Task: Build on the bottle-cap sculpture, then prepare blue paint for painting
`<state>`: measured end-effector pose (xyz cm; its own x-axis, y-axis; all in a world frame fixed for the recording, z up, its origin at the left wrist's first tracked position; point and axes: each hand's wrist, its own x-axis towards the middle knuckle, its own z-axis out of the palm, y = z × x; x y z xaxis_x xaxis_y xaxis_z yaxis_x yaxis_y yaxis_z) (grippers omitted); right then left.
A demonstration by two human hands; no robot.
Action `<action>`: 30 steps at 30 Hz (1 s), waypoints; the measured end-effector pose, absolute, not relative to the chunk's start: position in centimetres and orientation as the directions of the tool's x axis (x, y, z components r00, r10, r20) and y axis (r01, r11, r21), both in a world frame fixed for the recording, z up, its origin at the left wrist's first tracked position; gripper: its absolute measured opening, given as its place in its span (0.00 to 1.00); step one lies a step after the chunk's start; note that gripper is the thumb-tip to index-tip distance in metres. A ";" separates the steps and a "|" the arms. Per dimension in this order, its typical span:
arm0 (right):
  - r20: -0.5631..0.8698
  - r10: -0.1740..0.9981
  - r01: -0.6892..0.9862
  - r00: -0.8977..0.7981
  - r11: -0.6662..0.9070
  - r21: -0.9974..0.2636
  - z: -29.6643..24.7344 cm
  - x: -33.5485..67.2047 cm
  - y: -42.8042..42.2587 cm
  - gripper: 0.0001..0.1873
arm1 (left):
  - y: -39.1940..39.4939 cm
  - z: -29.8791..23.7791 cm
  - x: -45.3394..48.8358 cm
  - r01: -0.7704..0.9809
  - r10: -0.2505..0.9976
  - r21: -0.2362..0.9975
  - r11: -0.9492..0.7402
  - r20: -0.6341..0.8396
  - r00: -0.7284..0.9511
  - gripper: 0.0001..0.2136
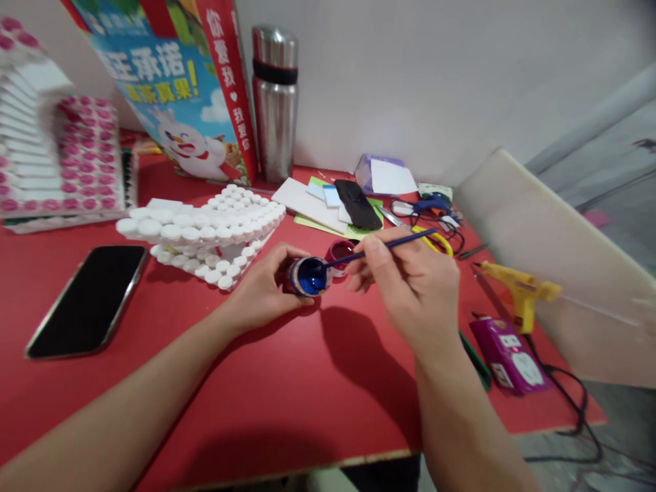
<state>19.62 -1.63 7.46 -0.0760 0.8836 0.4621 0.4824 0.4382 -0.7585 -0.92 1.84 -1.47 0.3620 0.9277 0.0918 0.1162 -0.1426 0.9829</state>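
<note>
My left hand (266, 283) is wrapped round a small jar of blue paint (309, 279), tilted with its open mouth toward me. In my right hand (410, 280) is a thin dark-blue paintbrush (397, 242), held in a pinch. The brush tip dips into the blue paint; its bristles are hard to see there. Just behind the jar stands an open pot of dark red paint (341, 254), partly hidden by my right fingers. Left of my left hand sits a structure of white round caps (205, 229).
A phone (89, 301) lies at left, near a pink-and-white model (61, 150). Behind stand a printed box (179, 89) and a steel flask (275, 106). Yellow-handled scissors (435, 239), a yellow glue gun (520, 287) and a purple box (510, 355) with a cable lie at right.
</note>
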 end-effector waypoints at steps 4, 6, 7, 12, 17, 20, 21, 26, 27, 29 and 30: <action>0.495 0.866 0.381 0.073 0.435 -0.816 7.8 19.6 -1.7 0.09 | 1.8 -1.4 -1.0 0.154 0.935 0.979 -0.136 0.075 0.348 0.27; 0.506 0.851 0.357 0.142 0.433 -0.828 7.9 19.6 -1.7 0.09 | 1.8 -1.3 -1.0 0.152 0.936 0.980 -0.130 0.070 0.346 0.27; 0.506 0.845 0.354 0.171 0.427 -0.832 7.9 19.6 -1.7 0.10 | 1.8 -1.3 -1.0 0.147 0.936 0.981 -0.126 0.068 0.346 0.27; 0.480 0.845 0.354 0.236 0.385 -0.852 8.2 19.7 -1.8 0.13 | 1.8 -1.4 -1.0 0.103 0.936 0.989 -0.109 0.067 0.347 0.27; 0.435 0.885 0.314 0.167 0.370 -0.874 8.0 19.8 -1.7 0.13 | 1.7 -1.3 -1.0 0.071 0.931 0.989 -0.127 0.095 0.352 0.27; 0.371 0.928 0.329 0.019 0.345 -0.879 7.5 19.6 -1.5 0.13 | 1.7 -1.3 -0.9 0.020 0.916 0.988 -0.153 0.135 0.377 0.26; 0.353 0.935 0.363 -0.038 0.342 -0.867 7.4 19.5 -1.4 0.14 | 1.7 -1.3 -0.8 0.019 0.912 0.984 -0.175 0.155 0.380 0.25; 0.393 0.907 0.678 -0.150 0.384 -0.627 7.3 19.3 -1.3 0.19 | 1.6 -1.4 -0.7 0.080 0.898 0.970 -0.231 0.181 0.401 0.24; 0.425 0.894 0.715 -0.143 0.390 -0.581 7.4 19.2 -1.4 0.19 | 1.6 -1.4 -0.7 0.082 0.897 0.972 -0.221 0.169 0.408 0.24; 0.464 0.873 0.733 -0.148 0.412 -0.542 7.4 19.1 -1.5 0.19 | 1.6 -1.4 -0.8 0.086 0.898 0.975 -0.204 0.151 0.414 0.24; 0.472 0.867 0.719 -0.162 0.431 -0.545 7.3 19.0 -1.5 0.17 | 1.6 -1.5 -0.8 0.091 0.900 0.975 -0.203 0.149 0.411 0.24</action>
